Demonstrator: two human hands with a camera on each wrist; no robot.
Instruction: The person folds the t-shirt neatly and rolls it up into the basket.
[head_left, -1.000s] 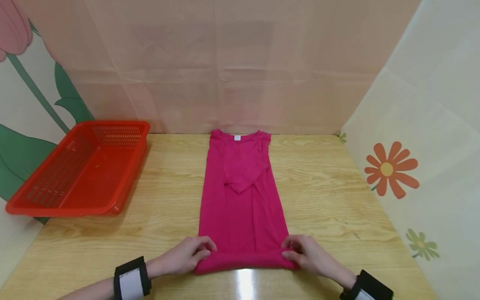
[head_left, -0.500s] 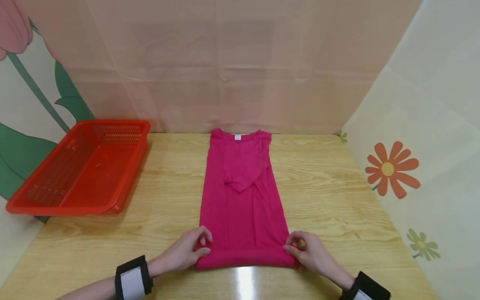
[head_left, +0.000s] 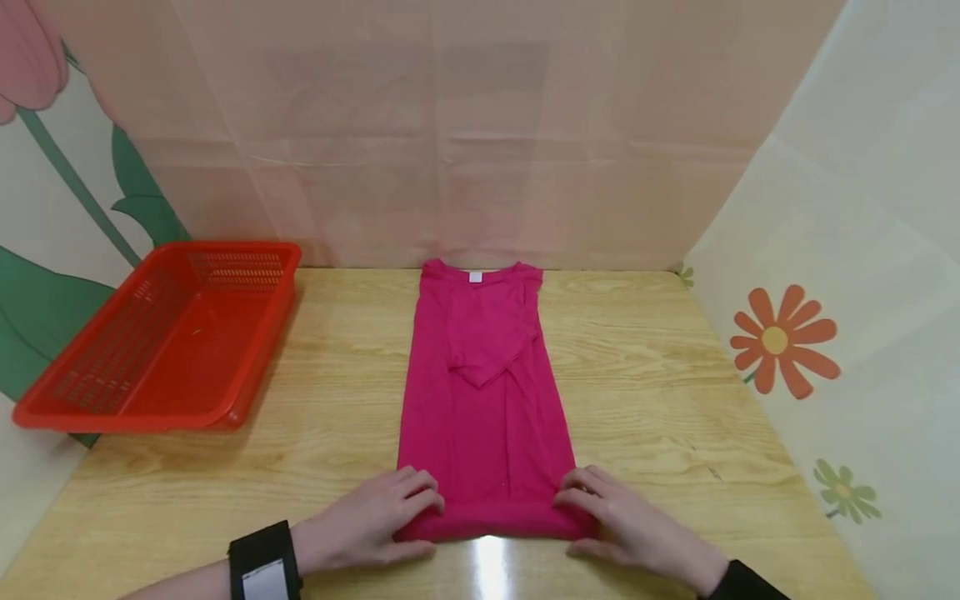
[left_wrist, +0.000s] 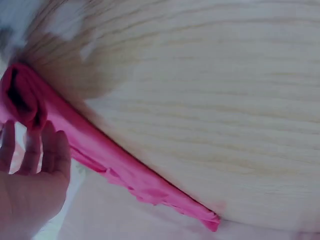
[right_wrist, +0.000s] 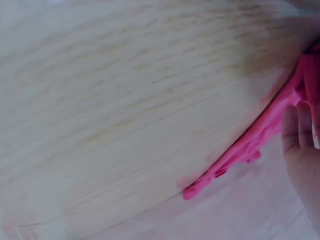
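A bright pink shirt [head_left: 480, 425] lies lengthwise on the wooden table, its neckline with a white tag at the far end. A folded part with a pointed lower edge lies across its upper front. The near end is rolled into a thick band [head_left: 495, 518]. At the band's left end my left hand [head_left: 375, 518] grips it, fingers curled over the top and thumb on the near side. My right hand [head_left: 633, 527] holds the right end likewise. The left wrist view shows the spiral end of the roll [left_wrist: 22, 97] by the fingertips. In the right wrist view the roll is mostly cut off.
On the left of the table [head_left: 637, 358] stands a red plastic basket [head_left: 258, 367] with slotted walls. A pinkish sheet [head_left: 480, 133] hangs along the far edge. Flower-printed sheets [head_left: 885, 275] line both sides.
Both hands first pinched the roll's ends between thumb and fingertips, then loosened a little. Now the fingers lie over the band with thumbs on its near side. The basket has not moved.
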